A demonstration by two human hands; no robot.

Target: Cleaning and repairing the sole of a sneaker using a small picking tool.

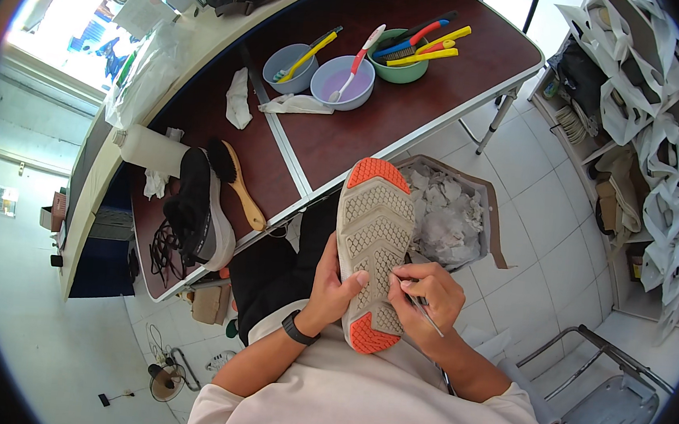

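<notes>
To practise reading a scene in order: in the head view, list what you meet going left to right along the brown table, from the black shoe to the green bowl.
Black shoe → wooden-handled brush → crumpled white cloth → grey-blue bowl with a yellow-handled brush → lilac bowl with a toothbrush → green bowl of coloured brushes.

the upturned shoe (372, 250) sits at centre between both hands, left hand (333, 287) at 9 o'clock, right hand (428, 299) at 3. the table (337, 144) lies at 12; on it, three bowls (342, 81) far, second shoe (200, 209) at 9. box of paper (455, 217) at 2.
</notes>
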